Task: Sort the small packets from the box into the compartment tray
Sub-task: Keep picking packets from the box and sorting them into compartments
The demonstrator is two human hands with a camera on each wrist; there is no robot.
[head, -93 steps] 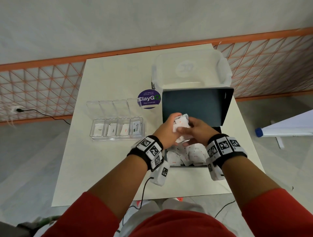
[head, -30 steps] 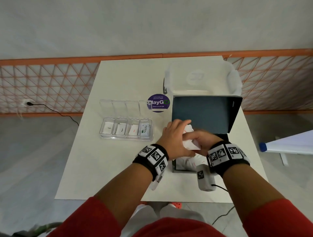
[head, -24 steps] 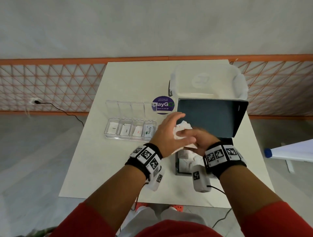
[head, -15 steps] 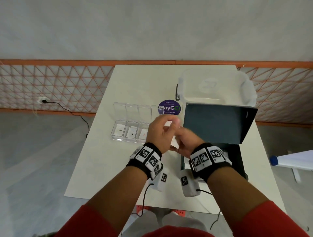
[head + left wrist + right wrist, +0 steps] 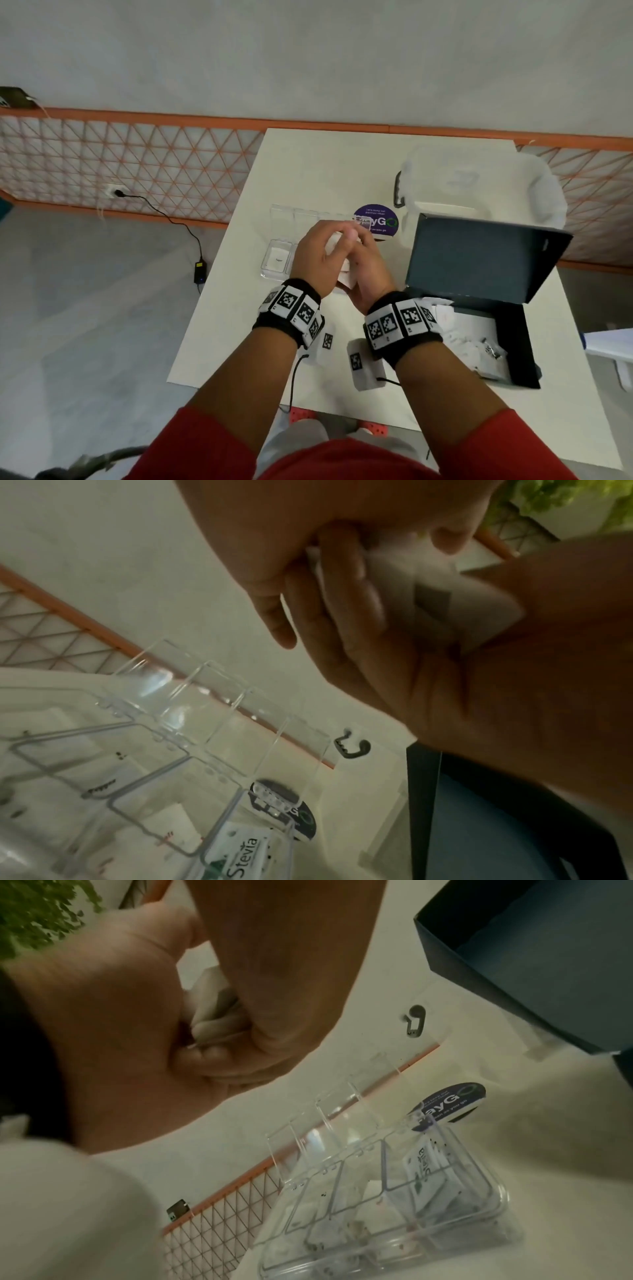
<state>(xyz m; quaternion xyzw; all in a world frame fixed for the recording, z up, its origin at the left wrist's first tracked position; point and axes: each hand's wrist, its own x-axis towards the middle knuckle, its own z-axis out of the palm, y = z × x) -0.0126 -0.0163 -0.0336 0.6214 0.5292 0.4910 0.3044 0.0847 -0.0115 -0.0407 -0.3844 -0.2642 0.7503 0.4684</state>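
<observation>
1. While we hold both hands together above the white worktop (image 5: 222, 325), our left hand (image 5: 317, 260) and right hand (image 5: 368, 274) cup a small stack of white paper packets (image 5: 343, 274) between them; the fingers (image 5: 346, 569) of both hands curl round the stack and pinch it.
2. Just beneath and beyond the hands lies the clear plastic compartment tray (image 5: 275, 262), its row of cells running left to right across the worktop, its hinged lid (image 5: 192, 685) standing open on the far side.
3. From the fingers the tray lies downward and slightly left; both hands hang over its right end, and we judge the left hand nearer the open left cells.
4. How the held packets' long axis runs we cannot tell, since the hands hide most of the stack.
5. A packet printed "Stevia" (image 5: 245, 853) stands in the tray's rightmost cell.
6. To our right sits the dark open box (image 5: 513, 339), more white packets (image 5: 476, 339) still inside.
7. We judge the next move a short lowering into a cell.
</observation>
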